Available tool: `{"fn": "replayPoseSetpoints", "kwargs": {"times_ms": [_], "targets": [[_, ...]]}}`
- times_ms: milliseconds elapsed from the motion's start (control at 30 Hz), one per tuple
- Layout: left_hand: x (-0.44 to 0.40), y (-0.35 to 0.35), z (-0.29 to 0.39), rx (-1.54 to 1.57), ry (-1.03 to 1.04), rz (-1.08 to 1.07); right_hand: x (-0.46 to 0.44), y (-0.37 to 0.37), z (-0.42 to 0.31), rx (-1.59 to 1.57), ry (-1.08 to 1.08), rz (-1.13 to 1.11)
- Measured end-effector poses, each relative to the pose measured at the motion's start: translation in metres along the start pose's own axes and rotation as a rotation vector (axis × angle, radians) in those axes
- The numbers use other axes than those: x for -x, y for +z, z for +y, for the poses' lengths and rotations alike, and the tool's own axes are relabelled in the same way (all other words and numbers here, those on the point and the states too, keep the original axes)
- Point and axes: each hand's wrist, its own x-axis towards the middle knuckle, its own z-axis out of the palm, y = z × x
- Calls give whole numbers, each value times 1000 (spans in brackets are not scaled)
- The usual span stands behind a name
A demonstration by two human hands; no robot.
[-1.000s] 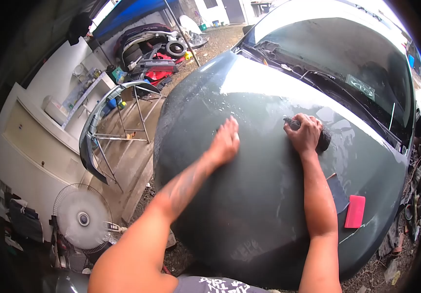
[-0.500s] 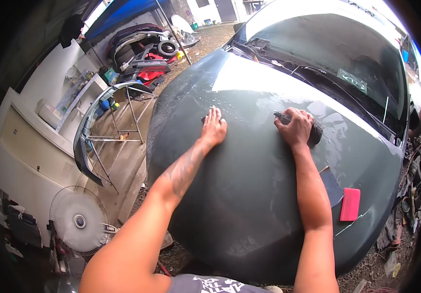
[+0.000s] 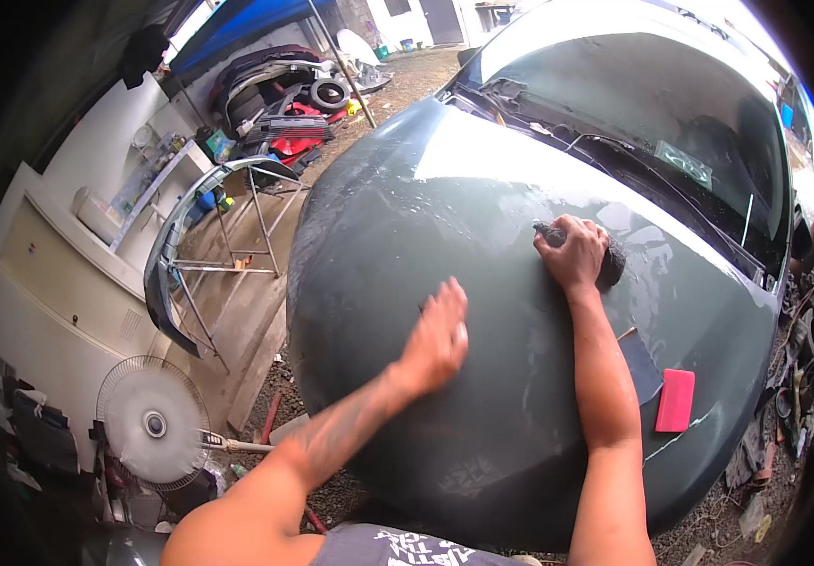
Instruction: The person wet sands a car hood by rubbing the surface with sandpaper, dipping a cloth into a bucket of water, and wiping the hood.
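A dark grey-green car hood (image 3: 492, 406), wet in patches, fills the middle. My left hand (image 3: 437, 338) lies on its left part, blurred by motion, fingers together; a small dark edge shows beside the fingers, too little to name. On the upper right of the hood, my right hand (image 3: 573, 251) is closed around a dark wet cloth (image 3: 613, 264). Right of my right forearm lies a dark sheet (image 3: 643, 366), partly hidden by the arm. Beside it rests a pink block (image 3: 675, 401).
The windshield (image 3: 652, 104) rises beyond the hood. At left, a bumper (image 3: 164, 274) hangs on a metal stand (image 3: 228, 268). A fan (image 3: 153, 424) stands at lower left. Car parts and a tire (image 3: 330, 93) are piled farther back; debris (image 3: 808, 349) lies right of the car.
My left hand went up and left over the hood, then back down toward me. My right hand keeps its grip on the cloth in about the same place.
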Motion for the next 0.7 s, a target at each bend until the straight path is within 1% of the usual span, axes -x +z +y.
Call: {"fn": "replayPoseSetpoints", "kwargs": {"times_ms": [33, 67, 100, 167, 200, 233, 267, 333, 400, 433, 467, 500, 533, 567, 600, 633, 667, 700], "targets": [[22, -14, 21, 356, 46, -23, 0, -1, 0, -5, 0, 2], [28, -20, 18, 353, 62, -82, -1, -4, -1, -10, 9, -15], [17, -16, -2, 349, 59, -85, 0, -5, -2, -16, 17, -37], [-41, 7, -69, 307, -133, 61, 0, -4, -3, -20, 12, -32], [-74, 14, -101, 298, -212, 43, 0, -5, -3, -14, 16, -32], [-94, 18, -118, 293, -292, 24, 0, -7, -2, -4, 19, -35], [-89, 23, -110, 301, -292, 22, 1, -7, -1, 3, 18, -39], [-54, 34, -76, 128, -155, 203, 0, -3, 1, 6, -34, 37], [6, -9, -7, 345, -64, 69, -2, -1, 1, 52, -27, 1], [28, -25, 6, 391, -62, -33, -3, -4, -1, 0, -60, 4], [26, -31, -5, 221, -12, -41, -2, 0, 3, 19, -113, 101], [6, -27, -28, 245, -94, 43, -3, 0, 4, 17, -88, 35], [-14, -4, -71, 225, -257, 55, -1, 0, 2, 47, -36, -11], [-38, 5, -110, 225, -348, 38, 0, 4, 2, 18, -25, -21], [-59, 14, -146, 244, -351, 32, 0, 12, 3, -27, -45, 51], [-70, 19, -162, 258, -375, 30, 2, 19, 4, -84, -82, 112], [-65, 21, -148, 232, -374, 28, 5, 23, 6, -79, -79, 112], [-49, 20, -118, 213, -383, 40, 6, 23, 6, -34, -131, 92]]}}
